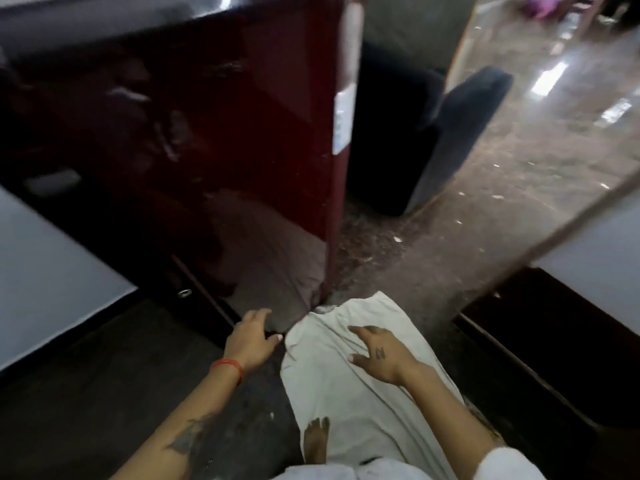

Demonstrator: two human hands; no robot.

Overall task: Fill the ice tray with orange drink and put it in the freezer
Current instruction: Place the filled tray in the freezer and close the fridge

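A tall dark-red fridge (207,133) fills the upper left, its glossy door shut and reflecting the room. No ice tray or orange drink shows in this view. My left hand (251,336), with an orange thread at the wrist, hangs low near the fridge's bottom corner, fingers relaxed and holding nothing. My right hand (379,355) hovers over my pale trouser leg (346,393), fingers spread and empty. The picture is blurred by motion.
A dark blue stool or chair (450,133) stands right of the fridge on a speckled stone floor (519,150). White walls with dark skirting flank both sides, at left (41,278) and at right (595,271). My bare foot (317,441) is on the floor.
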